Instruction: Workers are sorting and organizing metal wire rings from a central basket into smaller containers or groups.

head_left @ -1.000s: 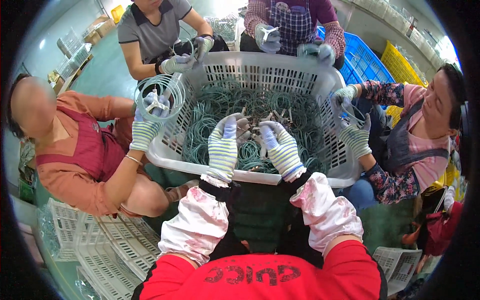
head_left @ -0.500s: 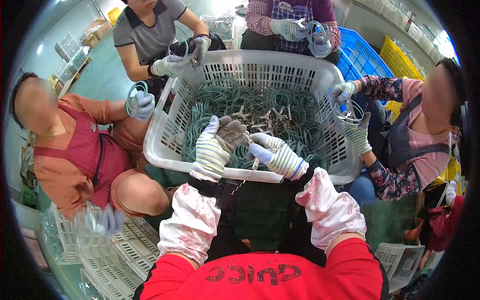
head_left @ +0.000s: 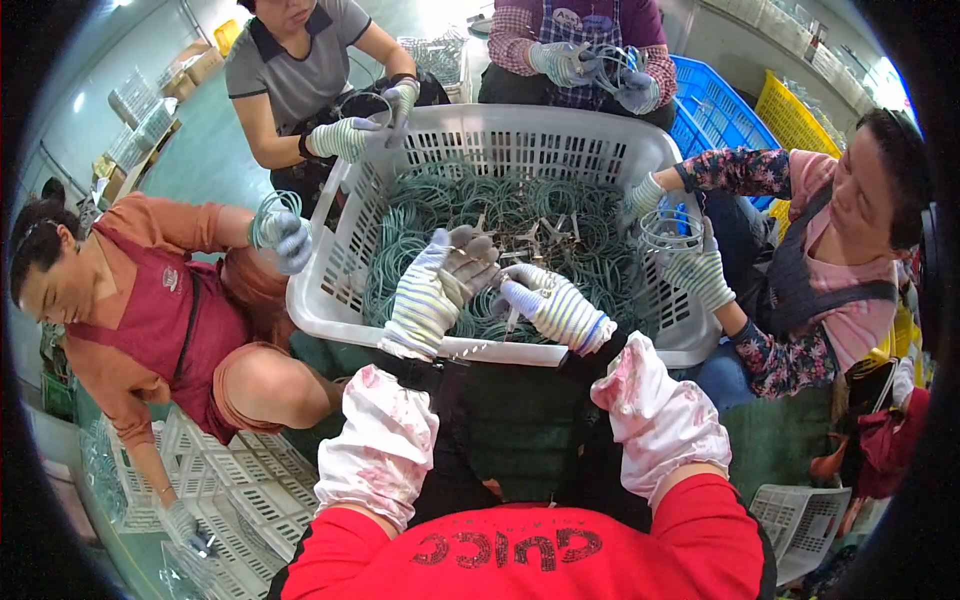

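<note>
Between your gloved hands, left hand (head_left: 440, 290) and right hand (head_left: 550, 305) both pinch a small white part (head_left: 507, 290) that may slip into the green coils (head_left: 440, 205) below.

Gloved hands, the left hand (head_left: 432, 292) and right hand (head_left: 552, 305), meet over a white basket (head_left: 330, 300), what their fingertips pinch too small to tell. The basket's near wall hides the lowest green coils (head_left: 590, 265). The picture's top edge crops two co-workers' heads.
</note>
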Demonstrator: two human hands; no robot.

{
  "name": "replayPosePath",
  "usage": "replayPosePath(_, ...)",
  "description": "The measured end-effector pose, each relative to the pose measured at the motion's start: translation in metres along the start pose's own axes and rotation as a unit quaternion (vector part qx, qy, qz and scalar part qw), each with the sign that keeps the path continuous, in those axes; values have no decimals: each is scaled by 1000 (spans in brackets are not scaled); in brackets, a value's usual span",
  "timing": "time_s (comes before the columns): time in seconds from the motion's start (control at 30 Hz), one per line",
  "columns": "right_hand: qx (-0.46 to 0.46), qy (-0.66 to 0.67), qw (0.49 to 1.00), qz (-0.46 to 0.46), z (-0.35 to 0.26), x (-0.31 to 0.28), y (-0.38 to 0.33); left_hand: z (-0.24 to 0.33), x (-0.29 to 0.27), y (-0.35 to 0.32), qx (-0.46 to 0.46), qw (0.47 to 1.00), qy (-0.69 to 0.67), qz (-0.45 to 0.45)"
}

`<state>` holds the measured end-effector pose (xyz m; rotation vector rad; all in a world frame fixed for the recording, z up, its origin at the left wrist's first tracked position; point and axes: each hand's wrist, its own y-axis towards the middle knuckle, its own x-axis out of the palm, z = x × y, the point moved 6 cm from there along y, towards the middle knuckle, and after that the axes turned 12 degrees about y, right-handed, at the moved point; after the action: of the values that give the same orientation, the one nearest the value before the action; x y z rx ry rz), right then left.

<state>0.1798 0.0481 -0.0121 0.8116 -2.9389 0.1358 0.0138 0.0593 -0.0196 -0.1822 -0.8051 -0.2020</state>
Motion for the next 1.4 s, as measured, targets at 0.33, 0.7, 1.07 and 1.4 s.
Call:
replayPosePath(0.33,-33,-455,862,222,-28,-21,2,10,79,-37,149,951,269,-40)
replayPosePath(0.7,45,-545,832,94,32,-17,25,-9,102,-52,279,770,572,43)
replayPosePath(1.07,-167,-138,924,314,9,-65,17,31,69,-46,353,679,596,244)
replayPosePath(1.4,-207,185,910,307,-2,-39,8,-20,26,-18,62,992,51,99)
